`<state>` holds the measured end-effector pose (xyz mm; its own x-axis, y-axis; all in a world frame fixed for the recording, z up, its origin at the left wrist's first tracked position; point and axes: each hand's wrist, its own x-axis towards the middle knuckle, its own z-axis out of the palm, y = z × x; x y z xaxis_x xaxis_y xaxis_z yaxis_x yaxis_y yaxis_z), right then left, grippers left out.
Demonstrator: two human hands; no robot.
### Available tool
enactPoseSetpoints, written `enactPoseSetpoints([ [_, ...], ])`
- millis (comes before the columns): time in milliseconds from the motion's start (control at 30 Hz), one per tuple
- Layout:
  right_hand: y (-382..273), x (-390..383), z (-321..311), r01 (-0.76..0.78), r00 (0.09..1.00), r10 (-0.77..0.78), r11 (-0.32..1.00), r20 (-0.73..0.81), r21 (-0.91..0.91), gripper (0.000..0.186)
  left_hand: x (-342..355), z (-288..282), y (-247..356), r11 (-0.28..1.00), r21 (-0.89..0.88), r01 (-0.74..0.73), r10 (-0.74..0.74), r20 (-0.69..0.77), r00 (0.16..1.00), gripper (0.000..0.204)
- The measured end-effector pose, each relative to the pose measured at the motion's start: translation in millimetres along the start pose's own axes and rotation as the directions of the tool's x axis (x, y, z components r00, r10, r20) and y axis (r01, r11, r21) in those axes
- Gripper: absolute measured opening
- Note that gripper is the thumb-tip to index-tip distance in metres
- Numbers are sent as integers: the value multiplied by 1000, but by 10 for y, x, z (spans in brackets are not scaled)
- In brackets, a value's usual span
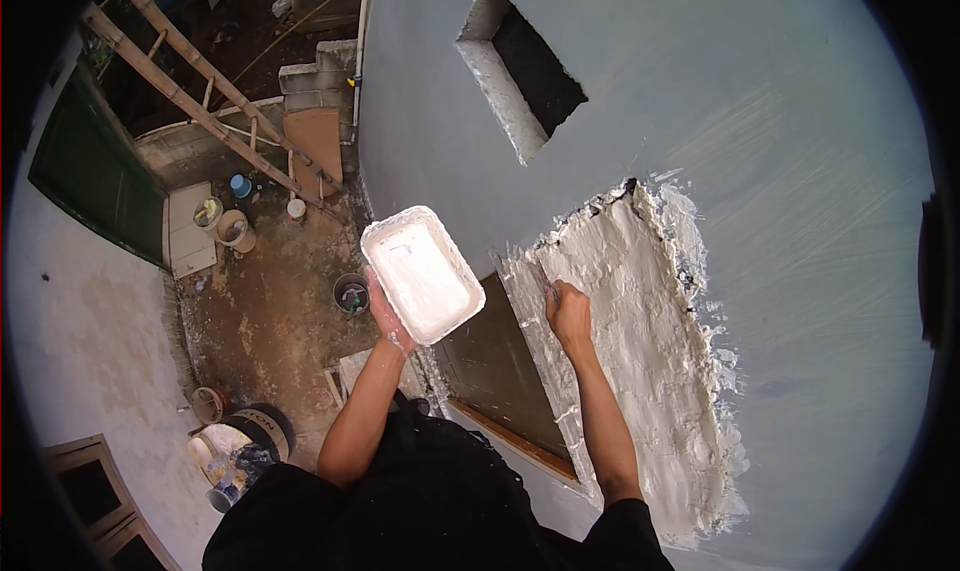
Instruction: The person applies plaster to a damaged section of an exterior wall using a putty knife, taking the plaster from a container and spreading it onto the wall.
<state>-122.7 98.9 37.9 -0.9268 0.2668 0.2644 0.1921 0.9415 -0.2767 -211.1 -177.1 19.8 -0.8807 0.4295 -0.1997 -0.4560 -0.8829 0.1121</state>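
We hold a white tray [451,252] beside the plastered patch [645,341].
Our left hand [388,314] grips its side; our right hand [569,314] pinches a mostly hidden tool [546,273] at the patch's left edge.

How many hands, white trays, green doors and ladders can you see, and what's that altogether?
Hands: 2, left hand and right hand
White tray: 1
Green door: 1
Ladder: 1
Total: 5
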Motion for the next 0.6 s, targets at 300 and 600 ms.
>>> enactPoseSetpoints([
  [300,97,265,192,-70,989,46,983,-140,-171,12,-19,-165,50,999,5,-48,48,-49,998,74],
  [600,-235,53,-88,-84,981,95,994,-171,73,15,-15,-266,109,996,15,-84,85,-67,994,75],
])
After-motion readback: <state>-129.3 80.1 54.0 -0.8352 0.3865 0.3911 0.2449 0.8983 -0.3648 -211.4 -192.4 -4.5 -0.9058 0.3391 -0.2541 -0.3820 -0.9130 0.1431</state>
